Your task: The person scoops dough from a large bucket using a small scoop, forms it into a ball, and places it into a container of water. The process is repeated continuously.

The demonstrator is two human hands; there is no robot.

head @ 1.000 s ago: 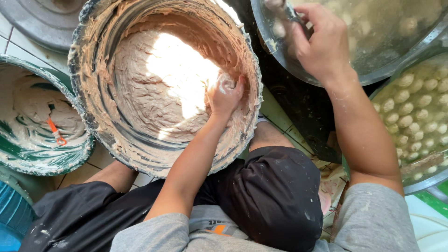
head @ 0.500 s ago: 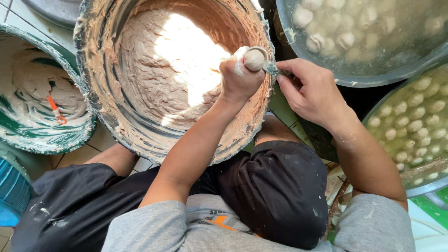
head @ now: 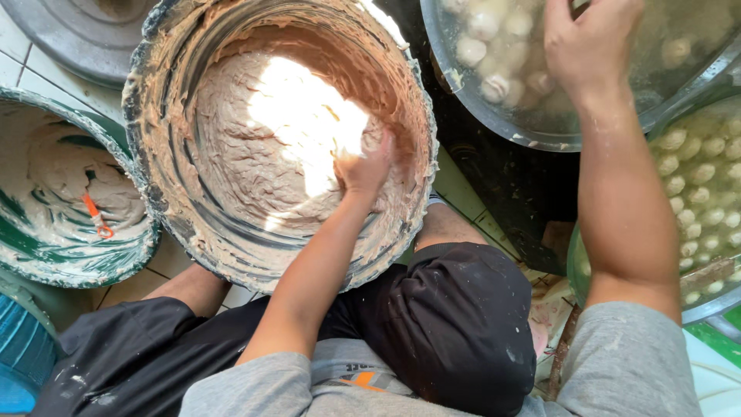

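A big round bucket (head: 154,193) between my knees holds pale pinkish-brown paste (head: 247,147), smeared up its walls. My left hand (head: 367,166) is pushed into the paste at the right side of the bucket, fingers closed in it. My right hand (head: 590,46) is raised over a metal basin (head: 463,93) of cloudy water at the top right. Its fingers are curled on a spoon that is almost fully hidden at the frame's top edge. Pale round balls (head: 494,46) float in the basin beside that hand.
A green bucket (head: 46,262) with paste remains and an orange tool (head: 94,216) stands at the left. A second pan (head: 698,177) of several pale balls sits at the right edge. A grey lid (head: 62,38) lies top left, a blue container (head: 19,347) bottom left.
Both hands met over the bucket's rim with a formed ball half a second ago. Since then my right hand has moved to the basin and my left has gone back into the paste.
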